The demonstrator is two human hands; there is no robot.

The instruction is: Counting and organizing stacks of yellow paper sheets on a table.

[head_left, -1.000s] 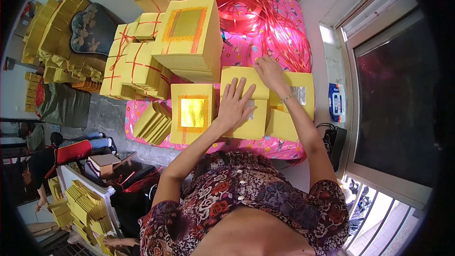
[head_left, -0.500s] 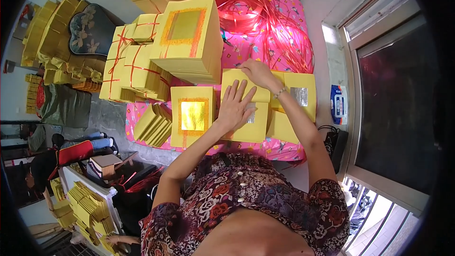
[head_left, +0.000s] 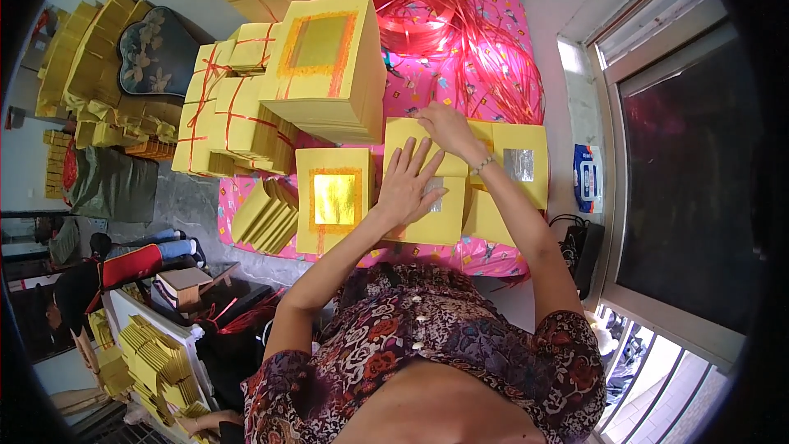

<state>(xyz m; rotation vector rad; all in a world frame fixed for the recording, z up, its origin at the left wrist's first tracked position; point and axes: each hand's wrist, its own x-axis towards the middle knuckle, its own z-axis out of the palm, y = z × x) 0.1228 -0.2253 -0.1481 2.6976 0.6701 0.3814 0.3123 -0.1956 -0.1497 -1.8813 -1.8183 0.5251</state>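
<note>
My left hand (head_left: 409,185) lies flat with fingers spread on a yellow paper sheet (head_left: 427,234), partly covering its silver square. Just beyond, my right hand (head_left: 450,131) has its fingers curled together at the far part of the yellow paper; whatever lies between the fingertips is hidden. Right of them is another yellow sheet with a silver square (head_left: 519,166), partly behind my right forearm. To the left sits a yellow sheet with a gold square (head_left: 335,199) framed in orange.
A tall yellow paper stack (head_left: 329,74) and tied yellow bundles (head_left: 242,119) stand on the pink patterned cloth (head_left: 411,86). Red plastic ribbon (head_left: 419,16) is coiled at the back. Folded yellow papers (head_left: 265,218) lie left. A co-worker's arm (head_left: 209,421) reaches among yellow stacks at lower left.
Both my hands stay in nearly the same place, with only a slight shift of the right. At lower left, the co-workers' arms have moved a little among the yellow papers.
</note>
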